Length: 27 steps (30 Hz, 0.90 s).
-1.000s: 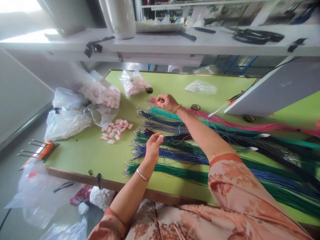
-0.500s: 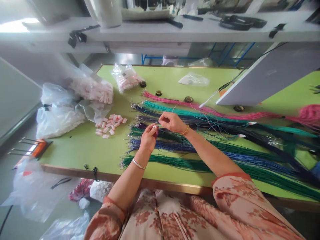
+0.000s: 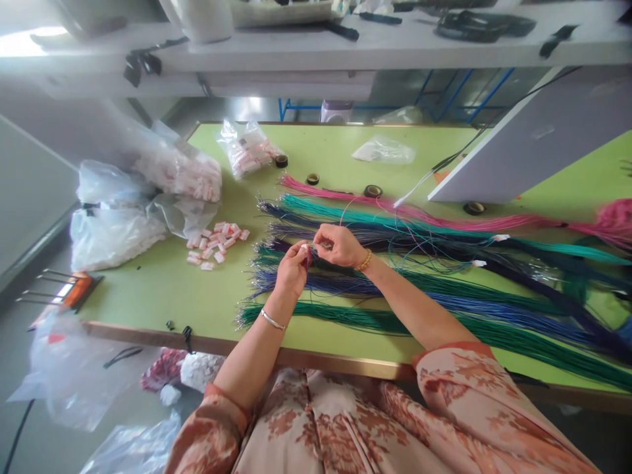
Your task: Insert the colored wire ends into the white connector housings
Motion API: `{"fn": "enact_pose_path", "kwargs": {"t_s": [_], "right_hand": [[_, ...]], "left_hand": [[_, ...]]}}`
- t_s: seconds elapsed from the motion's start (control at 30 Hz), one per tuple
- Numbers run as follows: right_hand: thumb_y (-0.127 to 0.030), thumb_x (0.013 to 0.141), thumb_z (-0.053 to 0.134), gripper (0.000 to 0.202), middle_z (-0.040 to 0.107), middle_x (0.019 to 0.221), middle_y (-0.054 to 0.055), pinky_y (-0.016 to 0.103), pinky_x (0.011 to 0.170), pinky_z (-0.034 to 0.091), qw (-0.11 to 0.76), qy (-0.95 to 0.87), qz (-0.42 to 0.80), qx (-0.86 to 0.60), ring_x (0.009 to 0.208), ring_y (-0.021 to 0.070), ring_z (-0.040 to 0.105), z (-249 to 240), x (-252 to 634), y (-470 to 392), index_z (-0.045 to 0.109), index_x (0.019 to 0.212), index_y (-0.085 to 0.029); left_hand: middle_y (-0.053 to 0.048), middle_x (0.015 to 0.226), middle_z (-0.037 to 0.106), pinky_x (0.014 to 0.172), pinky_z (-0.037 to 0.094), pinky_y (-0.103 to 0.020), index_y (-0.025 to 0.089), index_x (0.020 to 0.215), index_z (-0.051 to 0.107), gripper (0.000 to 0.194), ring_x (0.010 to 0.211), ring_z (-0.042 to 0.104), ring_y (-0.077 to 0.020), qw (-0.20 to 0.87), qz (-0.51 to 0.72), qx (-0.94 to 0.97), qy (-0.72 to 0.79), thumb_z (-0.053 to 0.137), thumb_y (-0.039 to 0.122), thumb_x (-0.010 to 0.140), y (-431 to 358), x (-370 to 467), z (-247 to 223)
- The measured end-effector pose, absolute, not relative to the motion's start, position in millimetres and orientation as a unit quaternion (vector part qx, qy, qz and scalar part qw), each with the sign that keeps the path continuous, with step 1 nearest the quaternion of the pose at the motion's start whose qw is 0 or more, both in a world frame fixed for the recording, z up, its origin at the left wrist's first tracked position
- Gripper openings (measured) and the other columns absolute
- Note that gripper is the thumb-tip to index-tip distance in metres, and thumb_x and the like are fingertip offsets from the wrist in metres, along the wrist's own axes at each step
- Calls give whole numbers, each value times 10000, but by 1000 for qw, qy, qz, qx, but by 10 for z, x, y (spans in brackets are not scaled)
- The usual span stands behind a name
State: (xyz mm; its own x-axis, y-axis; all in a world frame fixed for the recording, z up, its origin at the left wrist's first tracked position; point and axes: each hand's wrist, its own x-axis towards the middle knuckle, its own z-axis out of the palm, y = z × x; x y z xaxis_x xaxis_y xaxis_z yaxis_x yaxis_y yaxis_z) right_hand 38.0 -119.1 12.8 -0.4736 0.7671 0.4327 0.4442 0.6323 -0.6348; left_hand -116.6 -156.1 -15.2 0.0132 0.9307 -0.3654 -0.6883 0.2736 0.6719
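Note:
My left hand (image 3: pixel 295 266) is closed in a pinch on a small white plastic connector housing (image 3: pixel 305 247), mostly hidden by the fingers. Close beside it, my right hand (image 3: pixel 342 246) is closed, thumb and fingertips pinching a thin wire whose end points toward the housing. Whether that end is inside the housing, I cannot tell. Beneath both hands run long wire bundles with metal-tipped left ends: a pink bundle (image 3: pixel 326 191), a teal bundle (image 3: pixel 316 209), dark and grey ones, a blue bundle (image 3: pixel 326 284) and a green bundle (image 3: pixel 336 316).
Loose white-and-pink housings (image 3: pixel 217 243) lie left of the bundles. Behind them stand a bag of housings (image 3: pixel 247 150) and a larger plastic bag (image 3: pixel 113 230). Several black tape rolls, one a tape roll (image 3: pixel 372 191), sit behind the wires. A shelf (image 3: pixel 296 58) spans above; an upright panel (image 3: pixel 503 151) stands right.
My right hand has turned slightly and its fingertips sit a little lower, still beside the left hand. The left hand keeps its pinch. The whole view has shifted slightly.

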Motion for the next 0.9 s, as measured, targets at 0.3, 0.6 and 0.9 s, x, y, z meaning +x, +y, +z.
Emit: {"fn": "enact_pose_path", "kwargs": {"t_s": [0.3, 0.6, 0.9], "right_hand": [[-186, 769, 553, 28, 572, 715, 14, 243, 592, 383, 340, -844, 189, -368, 606, 118, 477, 104, 356, -1218, 563, 743, -190], [-201, 803, 543, 78, 623, 753, 41, 251, 609, 381, 296, -860, 175, -376, 630, 131, 516, 67, 392, -1252, 613, 779, -177], [-202, 797, 516, 63, 620, 746, 60, 274, 636, 360, 260, -866, 134, -405, 659, 155, 523, 71, 299, -1273, 558, 754, -183]], "left_hand": [[7, 769, 664, 746, 460, -230, 166, 828, 683, 265, 703, 594, -77, 674, 587, 175, 414, 828, 165, 607, -1552, -1140, -218], [10, 689, 654, 660, 412, -240, 151, 808, 703, 282, 620, 548, -73, 638, 588, 207, 453, 836, 225, 571, -1576, -1125, -279], [-1, 688, 671, 670, 427, -248, 145, 766, 701, 288, 625, 570, -84, 638, 579, 212, 462, 854, 220, 533, -1586, -1111, -268]]}}
